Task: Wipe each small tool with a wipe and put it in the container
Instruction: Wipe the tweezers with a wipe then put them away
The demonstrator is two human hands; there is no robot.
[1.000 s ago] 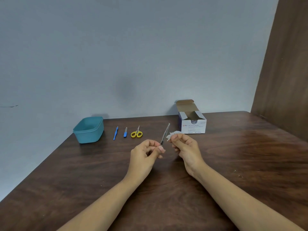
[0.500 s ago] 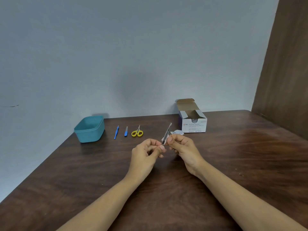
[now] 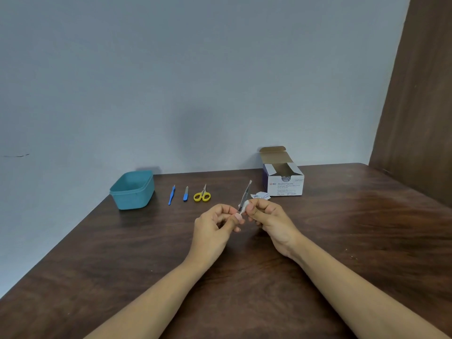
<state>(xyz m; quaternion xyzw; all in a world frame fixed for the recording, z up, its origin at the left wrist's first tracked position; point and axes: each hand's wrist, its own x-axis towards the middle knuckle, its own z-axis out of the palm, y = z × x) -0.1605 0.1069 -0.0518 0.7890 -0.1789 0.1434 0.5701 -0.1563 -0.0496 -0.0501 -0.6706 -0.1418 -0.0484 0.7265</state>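
A brown table (image 3: pixel 342 241) is carrying an open swab box (image 3: pixel 285 185) and a teal tub (image 3: pixel 133 192) near the wall (image 3: pixel 195 81). Above its middle, the left hand (image 3: pixel 215 228) is pinching a thin metal tool (image 3: pixel 245 193) by its lower end; the right hand (image 3: pixel 269 218) is pinching a white wipe (image 3: pixel 244 205) around the shaft.

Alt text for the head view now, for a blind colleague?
The left hand pinches the lower end of a metal tool while the right hand pinches a white wipe around its shaft, above a wooden table. Behind lie a teal container, a blue pick, a blue file, yellow scissors and an open swab box.
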